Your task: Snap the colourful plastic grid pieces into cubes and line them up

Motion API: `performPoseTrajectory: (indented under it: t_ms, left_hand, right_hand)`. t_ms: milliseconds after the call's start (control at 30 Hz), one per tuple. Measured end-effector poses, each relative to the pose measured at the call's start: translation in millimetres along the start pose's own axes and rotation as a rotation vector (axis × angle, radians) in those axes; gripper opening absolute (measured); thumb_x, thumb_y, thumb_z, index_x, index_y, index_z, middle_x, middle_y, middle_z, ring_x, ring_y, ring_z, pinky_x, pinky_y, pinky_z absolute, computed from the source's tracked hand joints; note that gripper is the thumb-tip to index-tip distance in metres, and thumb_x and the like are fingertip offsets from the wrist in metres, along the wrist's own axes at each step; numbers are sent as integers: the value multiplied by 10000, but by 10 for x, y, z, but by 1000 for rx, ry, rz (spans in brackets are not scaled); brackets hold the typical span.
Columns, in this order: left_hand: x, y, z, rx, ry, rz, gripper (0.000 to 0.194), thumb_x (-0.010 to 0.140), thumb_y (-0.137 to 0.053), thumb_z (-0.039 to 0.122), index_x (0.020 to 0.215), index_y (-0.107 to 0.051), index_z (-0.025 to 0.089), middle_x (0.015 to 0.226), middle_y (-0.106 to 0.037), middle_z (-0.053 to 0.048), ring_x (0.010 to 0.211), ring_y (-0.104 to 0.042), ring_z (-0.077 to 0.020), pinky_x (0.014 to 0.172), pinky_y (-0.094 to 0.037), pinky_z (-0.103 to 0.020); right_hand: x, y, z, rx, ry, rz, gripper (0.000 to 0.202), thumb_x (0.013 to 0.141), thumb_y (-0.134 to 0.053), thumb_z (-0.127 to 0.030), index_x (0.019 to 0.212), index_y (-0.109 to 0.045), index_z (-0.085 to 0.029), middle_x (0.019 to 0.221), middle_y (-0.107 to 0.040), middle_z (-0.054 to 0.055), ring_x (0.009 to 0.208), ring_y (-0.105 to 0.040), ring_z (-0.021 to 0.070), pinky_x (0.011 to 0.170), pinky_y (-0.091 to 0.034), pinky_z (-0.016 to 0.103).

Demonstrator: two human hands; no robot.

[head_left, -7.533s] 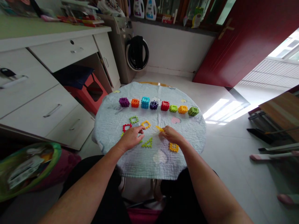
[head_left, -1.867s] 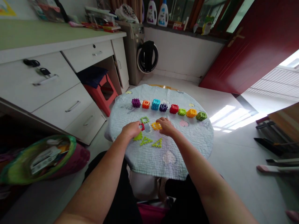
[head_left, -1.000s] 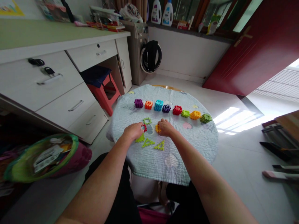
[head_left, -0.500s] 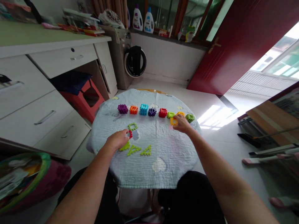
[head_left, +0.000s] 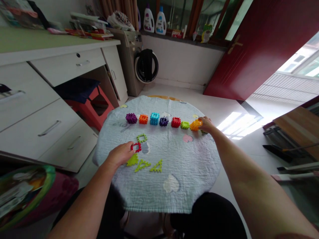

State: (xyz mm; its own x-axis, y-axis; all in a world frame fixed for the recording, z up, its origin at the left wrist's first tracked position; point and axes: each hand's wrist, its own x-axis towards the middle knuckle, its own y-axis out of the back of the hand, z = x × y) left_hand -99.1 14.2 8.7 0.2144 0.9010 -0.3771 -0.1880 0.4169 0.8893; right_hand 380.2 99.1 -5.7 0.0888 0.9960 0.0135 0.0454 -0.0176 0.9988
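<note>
My left hand (head_left: 121,154) pinches a red square frame piece (head_left: 136,147) by its left edge, low over the cloth. Behind that piece lies a green square frame (head_left: 142,138). A lime-green solid piece (head_left: 132,160) sits beside my fingers, with two lime triangular pieces (head_left: 156,166) to its right. My right hand (head_left: 206,124) has its fingers closed on the right side of a yellow-orange toothed block (head_left: 195,125) at the right of the row. A dark green block, mostly hidden, is under that hand. Next to the yellow-orange one stands a lime block (head_left: 184,125).
The row continues leftward with red (head_left: 175,122), dark purple (head_left: 163,121), blue (head_left: 154,118), orange (head_left: 143,119) and purple (head_left: 131,118) blocks. A pale blue cloth (head_left: 152,196) covers the round table. A red stool (head_left: 97,106) stands behind left, before a washing machine (head_left: 129,63).
My right hand has moved right and back, from holding a yellow square piece before the row to the yellow-orange block. My left hand shifted slightly, exposing more of the red frame.
</note>
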Motion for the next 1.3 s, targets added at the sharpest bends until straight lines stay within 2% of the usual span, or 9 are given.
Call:
performPoseTrajectory:
  t_ms: [300,467,567,667,767,933,1100,1200,1300]
  left_hand:
    - [-50,56,53,9,6,-3,314,840,-446,329,1097,-579,207,932,-685,-55,861,-633,-197,679,-416,-253]
    - [-76,66,49,25,30,9,290,832,-471,345,1073,-580,225,952,-686,-51,866,-632,-201,679,-411,-260]
    - [-93,73,50,22,14,29,279,838,-469,324,1073,-581,227,952,-687,-52,862,-629,-196,676,-409,-258]
    - [-120,87,51,39,13,38,284,833,-451,267,1080,-583,219,948,-691,-61,859,-629,-202,683,-414,-266]
    - [-151,93,26,53,20,35,321,815,-452,220,1108,-583,221,978,-694,-67,895,-630,-207,711,-424,-268]
    - [-175,71,-51,65,-25,52,369,783,-472,175,1133,-580,217,999,-691,-66,921,-626,-203,738,-431,-263]
    - [-163,36,-87,69,-32,38,352,763,-499,182,1098,-595,228,936,-691,-39,837,-627,-184,679,-424,-248]
    - [-160,22,-106,57,-34,49,371,752,-496,163,1104,-595,224,902,-690,-32,814,-623,-178,663,-417,-245]
    - [-151,19,-133,41,-20,53,395,747,-493,151,1122,-595,222,896,-689,-33,815,-622,-181,669,-420,-250]
  right_hand:
    - [44,-87,-24,-30,17,-4,623,651,-606,-202,1267,-528,-157,1234,-530,144,1103,-499,276,984,-357,386]
    - [-118,65,-108,64,20,144,739,648,-598,-224,1363,-423,-161,1332,-457,153,1176,-450,317,967,-384,435]
    - [-373,170,-346,151,56,215,651,670,-592,-240,1309,-480,-181,1300,-472,152,1172,-455,326,989,-368,471]
    - [-784,192,-725,250,173,186,504,709,-589,-254,1209,-558,-203,1247,-508,136,1169,-470,317,1009,-352,483]
    - [-1285,130,-1153,358,299,57,438,741,-596,-258,1175,-571,-211,1197,-541,108,1134,-505,272,991,-386,446]
    - [-1940,-18,-1780,456,291,-152,414,768,-575,-160,1179,-572,-207,1147,-582,93,1050,-559,213,942,-419,378]
    - [-2143,-109,-2192,400,350,-225,419,774,-581,-135,1189,-579,-190,1171,-560,94,1076,-526,208,969,-388,346]
    - [-2138,-158,-2305,322,392,-208,463,773,-598,-167,1233,-564,-204,1231,-519,106,1089,-487,233,964,-384,359]
    - [-2091,-209,-2329,258,416,-227,419,770,-598,-168,1186,-597,-211,1227,-514,115,1072,-469,252,927,-395,360]
